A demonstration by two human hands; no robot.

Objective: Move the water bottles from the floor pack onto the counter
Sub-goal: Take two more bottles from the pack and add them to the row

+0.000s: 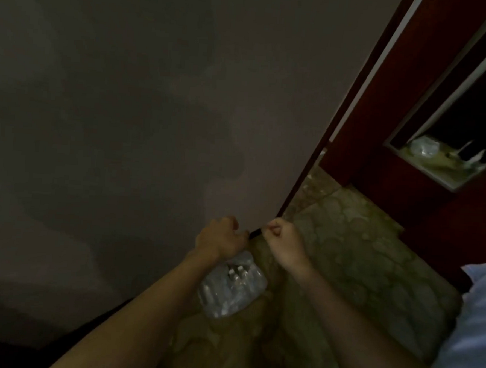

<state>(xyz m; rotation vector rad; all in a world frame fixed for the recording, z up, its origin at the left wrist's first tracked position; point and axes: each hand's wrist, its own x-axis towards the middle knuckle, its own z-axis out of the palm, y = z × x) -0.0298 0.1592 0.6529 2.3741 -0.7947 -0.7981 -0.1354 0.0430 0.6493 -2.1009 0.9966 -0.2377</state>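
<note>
left hand (220, 239): fingers curled, whether gripping the wrap is unclear
right hand (282, 237): closed fist, holding nothing visible
bottle pack (231, 287): on patterned floor (360, 248), just below both sets of fingers

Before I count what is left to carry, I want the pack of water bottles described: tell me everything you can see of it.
The pack of water bottles is a shrink-wrapped bundle in clear, shiny plastic, with several white caps showing through near its top. It lies on the patterned floor beside the grey wall, between the two forearms. The left hand is curled at its upper end, apparently gripping the wrap; the right hand is fisted just beside it. The bottle count is too blurred to tell.
</note>
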